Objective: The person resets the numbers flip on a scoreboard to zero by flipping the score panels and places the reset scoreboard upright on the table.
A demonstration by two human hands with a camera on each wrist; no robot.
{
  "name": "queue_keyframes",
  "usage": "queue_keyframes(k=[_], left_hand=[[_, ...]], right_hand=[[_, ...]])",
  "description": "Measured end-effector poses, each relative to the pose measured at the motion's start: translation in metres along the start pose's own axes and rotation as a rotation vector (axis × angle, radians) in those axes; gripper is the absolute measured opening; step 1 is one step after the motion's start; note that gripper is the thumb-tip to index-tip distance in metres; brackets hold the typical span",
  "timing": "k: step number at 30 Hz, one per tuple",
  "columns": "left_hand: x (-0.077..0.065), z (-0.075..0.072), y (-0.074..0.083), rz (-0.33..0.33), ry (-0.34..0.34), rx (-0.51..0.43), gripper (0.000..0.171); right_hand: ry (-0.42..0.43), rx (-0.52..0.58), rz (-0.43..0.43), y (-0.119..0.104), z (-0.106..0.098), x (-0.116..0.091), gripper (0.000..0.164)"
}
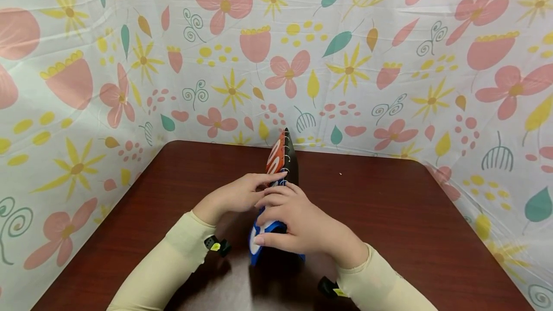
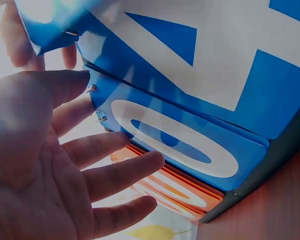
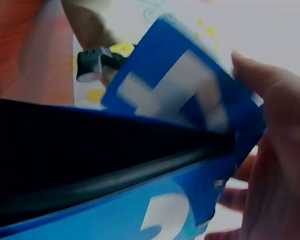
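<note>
A flip scoreboard with ring-bound number cards (image 1: 276,157) stands on the table like a tent, its spine running away from me. My left hand (image 1: 244,193) is at its left side near the spine; in the left wrist view its fingers (image 2: 125,172) spread beside the rings and overlap a blue card with a white 0 (image 2: 222,162). My right hand (image 1: 304,220) arches over the near end, thumb extended. In the right wrist view a blurred blue card with a white numeral (image 3: 145,95) stands tilted above the spine, beside the right thumb (image 3: 255,75). The other right fingers are near the rings.
The dark reddish-brown table (image 1: 380,215) extends around the scoreboard. A floral curtain (image 1: 345,85) hangs behind it and at both sides. Small black wrist cameras (image 1: 218,246) are strapped to both sleeved wrists. Orange cards (image 2: 180,192) hang beyond the blue ones.
</note>
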State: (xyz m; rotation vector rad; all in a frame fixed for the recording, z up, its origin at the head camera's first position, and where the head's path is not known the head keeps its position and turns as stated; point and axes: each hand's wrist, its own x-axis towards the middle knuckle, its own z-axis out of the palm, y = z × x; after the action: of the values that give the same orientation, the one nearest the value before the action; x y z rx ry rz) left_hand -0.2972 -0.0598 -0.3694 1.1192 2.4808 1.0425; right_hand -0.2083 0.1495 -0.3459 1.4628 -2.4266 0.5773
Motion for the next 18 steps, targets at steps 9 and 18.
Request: queue_keyframes(k=[9, 18], left_hand=[[0.000, 0.002, -0.001, -0.004, -0.026, -0.039, 0.054], [-0.001, 0.001, -0.001, -0.020, -0.019, -0.034, 0.052]], right_hand=[[-0.108, -0.283, 0.107, -0.021, 0.006, -0.001, 0.043], [-0.195, 0.173, -0.007, -0.011, -0.020, -0.013, 0.038]])
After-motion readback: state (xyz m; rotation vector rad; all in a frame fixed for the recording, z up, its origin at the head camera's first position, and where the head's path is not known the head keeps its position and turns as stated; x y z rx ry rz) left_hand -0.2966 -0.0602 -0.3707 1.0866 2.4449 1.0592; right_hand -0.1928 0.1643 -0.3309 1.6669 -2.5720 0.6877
